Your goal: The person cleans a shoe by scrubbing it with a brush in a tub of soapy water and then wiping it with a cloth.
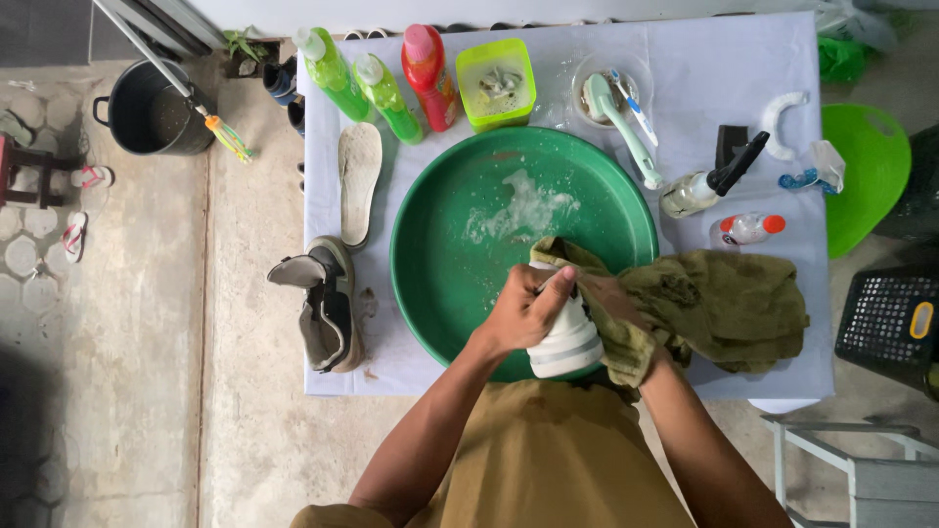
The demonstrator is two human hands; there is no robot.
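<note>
Over the round green plastic basin [460, 264], the left hand [523, 311] gripped 1 white-soled shoe [565, 342]; the right hand [626, 303], fingers closed, pressed an olive-green cloth [724, 308] against it.

— Where is my view from?
— I see through one head camera, straight down over the worktop [685, 68], fairly near, with the green basin [440, 244] central and floor at both sides.

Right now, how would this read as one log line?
left hand: grips white shoe | right hand: under olive towel, on shoe | below: green basin
</note>
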